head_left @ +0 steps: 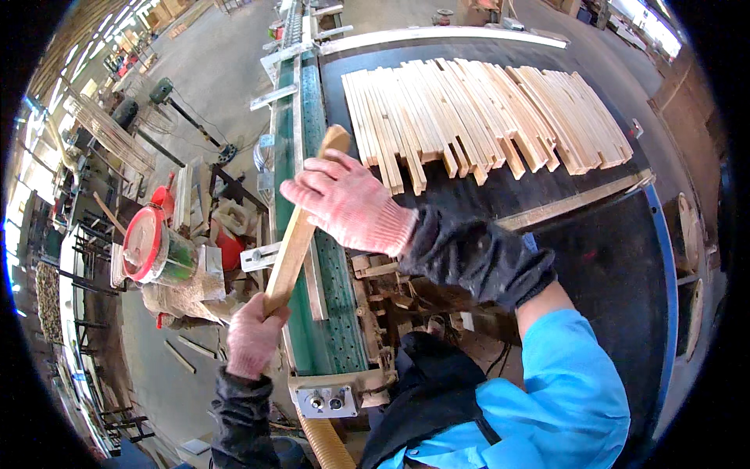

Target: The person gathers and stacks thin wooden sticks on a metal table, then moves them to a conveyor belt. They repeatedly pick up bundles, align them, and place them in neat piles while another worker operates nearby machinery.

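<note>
A wooden strip (291, 258) slants over the green conveyor bed (337, 320), its far end raised toward the upper right. My left hand (254, 336), in a pinkish knit glove, is closed around the near end. Higher up the strip, my right hand (351, 202) wears a similar glove and has its fingers curled over the wood. Beneath, a second wooden strip (314, 285) lies lengthwise on the bed. To the right, many pale wooden strips (469, 117) lie side by side on a black table (500, 190).
A metal switch box (326, 402) is fixed at the conveyor's near end, above a yellow ribbed hose (324, 442). Metal brackets (262, 256) stick out along the conveyor's left side. Farther left stands a red-rimmed bucket (164, 254). A wooden rail (574, 202) crosses the black surface.
</note>
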The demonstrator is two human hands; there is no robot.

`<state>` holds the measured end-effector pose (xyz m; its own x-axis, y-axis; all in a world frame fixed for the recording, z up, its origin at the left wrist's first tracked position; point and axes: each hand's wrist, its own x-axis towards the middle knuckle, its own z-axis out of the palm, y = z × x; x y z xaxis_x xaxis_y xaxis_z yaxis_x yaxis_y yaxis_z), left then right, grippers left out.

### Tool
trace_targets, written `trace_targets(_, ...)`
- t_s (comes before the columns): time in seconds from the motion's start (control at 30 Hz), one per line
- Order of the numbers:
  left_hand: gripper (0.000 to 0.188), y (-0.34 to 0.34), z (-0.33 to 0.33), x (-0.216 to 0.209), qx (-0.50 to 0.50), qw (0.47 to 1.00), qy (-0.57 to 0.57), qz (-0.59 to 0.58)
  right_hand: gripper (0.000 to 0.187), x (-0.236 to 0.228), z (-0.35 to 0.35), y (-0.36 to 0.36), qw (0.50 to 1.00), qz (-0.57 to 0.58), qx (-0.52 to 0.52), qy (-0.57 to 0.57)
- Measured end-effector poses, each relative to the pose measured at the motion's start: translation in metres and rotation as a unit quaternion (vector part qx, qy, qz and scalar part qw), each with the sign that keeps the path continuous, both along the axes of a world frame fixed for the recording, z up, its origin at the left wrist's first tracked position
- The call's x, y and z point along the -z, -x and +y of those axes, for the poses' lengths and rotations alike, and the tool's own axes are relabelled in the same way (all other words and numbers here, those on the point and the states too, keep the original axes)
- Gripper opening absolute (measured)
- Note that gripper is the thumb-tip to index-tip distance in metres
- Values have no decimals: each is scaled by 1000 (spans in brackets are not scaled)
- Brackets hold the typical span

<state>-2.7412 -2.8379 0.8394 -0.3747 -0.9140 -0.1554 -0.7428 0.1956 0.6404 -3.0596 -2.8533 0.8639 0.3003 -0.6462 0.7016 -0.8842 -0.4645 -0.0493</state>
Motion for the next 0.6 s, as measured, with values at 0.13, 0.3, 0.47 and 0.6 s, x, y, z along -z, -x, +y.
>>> trace_targets(0.13,26,40,-16,35,-58,993,-75,69,58,21,33,-2,985,-163,9,-48)
trace_targets(0.3,34,105,-38,51,-32,991,-82,105,51,87,77,-2,908,-383,11,-169)
trace_targets(0.47,24,151,-97,109,-80,952,-198,219,49,120,130,-8,828,-478,-24,-292)
trace_targets(0.6,22,193,-169,159,20,931,-204,303,48,157,171,-17,720,-585,-63,-368)
